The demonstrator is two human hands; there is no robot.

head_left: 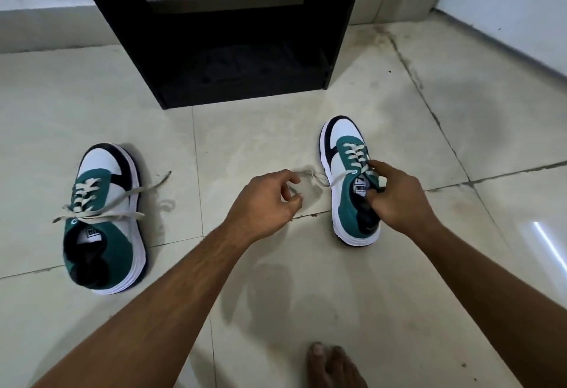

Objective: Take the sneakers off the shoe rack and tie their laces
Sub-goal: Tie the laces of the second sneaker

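Observation:
Two green, white and black sneakers stand on the tiled floor, toes pointing away from me. The left sneaker (102, 218) sits apart at the left, its cream laces lying loose across it. The right sneaker (348, 179) is under my hands. My right hand (395, 197) rests on its tongue and pinches a lace at the top eyelets. My left hand (267, 200) is beside the shoe on its left, fingers curled on the other lace end (310, 175), which stretches from the shoe.
A black shoe rack (221, 34) stands against the wall just beyond the sneakers, its lower shelf dark. My bare foot (331, 366) shows at the bottom edge. White walls meet the floor at the back and right.

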